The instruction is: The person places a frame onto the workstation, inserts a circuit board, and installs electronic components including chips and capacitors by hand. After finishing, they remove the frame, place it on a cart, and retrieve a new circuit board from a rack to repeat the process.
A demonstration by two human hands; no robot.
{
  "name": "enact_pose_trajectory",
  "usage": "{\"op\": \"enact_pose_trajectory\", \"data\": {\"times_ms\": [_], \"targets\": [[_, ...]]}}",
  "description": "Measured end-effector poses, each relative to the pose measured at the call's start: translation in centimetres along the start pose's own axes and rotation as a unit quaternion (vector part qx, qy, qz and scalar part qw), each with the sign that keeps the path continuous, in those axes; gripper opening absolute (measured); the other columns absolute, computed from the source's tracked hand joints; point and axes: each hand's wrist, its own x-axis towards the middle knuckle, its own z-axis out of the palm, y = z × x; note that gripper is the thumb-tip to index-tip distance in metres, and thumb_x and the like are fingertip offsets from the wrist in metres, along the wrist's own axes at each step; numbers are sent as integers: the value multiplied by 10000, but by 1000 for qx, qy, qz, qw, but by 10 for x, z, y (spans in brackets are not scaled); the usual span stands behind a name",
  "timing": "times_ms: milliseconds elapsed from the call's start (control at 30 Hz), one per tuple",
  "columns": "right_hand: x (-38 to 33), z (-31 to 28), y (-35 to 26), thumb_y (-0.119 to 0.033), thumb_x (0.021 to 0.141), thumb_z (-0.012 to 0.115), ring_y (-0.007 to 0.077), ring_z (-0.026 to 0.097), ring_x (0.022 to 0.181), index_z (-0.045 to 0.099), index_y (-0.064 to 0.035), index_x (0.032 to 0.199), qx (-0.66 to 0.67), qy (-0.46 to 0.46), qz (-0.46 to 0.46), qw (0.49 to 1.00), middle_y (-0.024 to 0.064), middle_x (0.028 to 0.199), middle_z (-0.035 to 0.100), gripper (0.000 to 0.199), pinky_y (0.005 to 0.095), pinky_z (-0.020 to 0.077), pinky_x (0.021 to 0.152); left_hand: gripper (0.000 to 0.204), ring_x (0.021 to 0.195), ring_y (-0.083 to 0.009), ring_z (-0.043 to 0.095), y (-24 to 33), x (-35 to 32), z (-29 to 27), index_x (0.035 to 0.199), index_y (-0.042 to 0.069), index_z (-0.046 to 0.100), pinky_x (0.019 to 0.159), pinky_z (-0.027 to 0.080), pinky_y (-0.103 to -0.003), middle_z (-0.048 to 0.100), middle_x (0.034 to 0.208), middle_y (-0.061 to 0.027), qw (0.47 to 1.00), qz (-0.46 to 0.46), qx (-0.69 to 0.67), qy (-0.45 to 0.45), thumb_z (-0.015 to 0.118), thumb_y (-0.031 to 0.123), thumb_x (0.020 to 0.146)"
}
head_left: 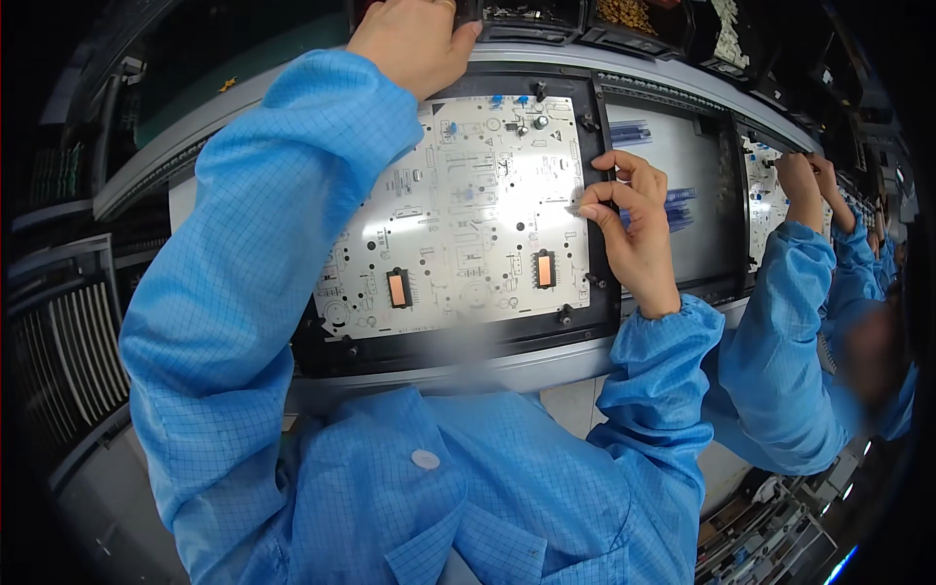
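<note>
A white circuit board [458, 234] lies in a black frame [606, 283] in front of me. Two black parts with copper-coloured tops, a left one [399, 288] and a right one [545, 270], sit near its lower edge. Small blue parts [497, 100] and round capacitors [541, 123] stand toward its far edge. My right hand [639, 219] is closed in a pinch over the frame's right side, with a tiny component [574, 208] at the fingertips; its kind is too small to make out. My left hand [414, 44] reaches to the dark bins at the far edge, its fingertips mostly hidden.
Open bins hold brown parts [626, 14] and white parts [728, 34] along the far side. Bundles of blue-purple strips [673, 210] lie right of the frame. Farther right, a co-worker's hands [801, 180] work over another board [762, 195]. A rack [73, 341] stands left.
</note>
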Motion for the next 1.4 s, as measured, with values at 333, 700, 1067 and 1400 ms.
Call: {"op": "enact_pose_trajectory", "data": {"times_ms": [333,700,1067,1400], "targets": [[-4,5,-6,-3,735,715,262,438,1081,696,-51,822,-39,20,-15,999,59,1149,576,101,353,353,962,310,928,-393,572,-3,-3,-9,887,-63,618,883,446,-449,646,902,-237,998,-16,-55,-4,577,240,837],[-18,-4,8,-17,854,641,203,527,1088,606,-21,1071,142,148,-27,978,98,1102,587,220,292,394,953,211,919,-380,572,-1,-14,-11,899,-43,618,844,455,-445,650,906,-214,998,22,-32,45,554,151,846],[-30,-2,-12,-44,927,592,152,545,1020,611,3,1023,186,191,41,963,74,1085,591,109,253,417,898,271,997,-297,609,-22,-17,11,1103,-1,644,917,483,-368,664,1051,-139,993,65,21,95,558,197,940],[-37,6,-24,-34,931,580,149,543,999,608,4,1007,188,182,35,964,73,1064,594,90,248,407,899,225,865,-229,690,-35,-33,-6,1026,36,703,788,559,-296,691,1015,-102,965,25,-200,169,609,-38,835]]}}
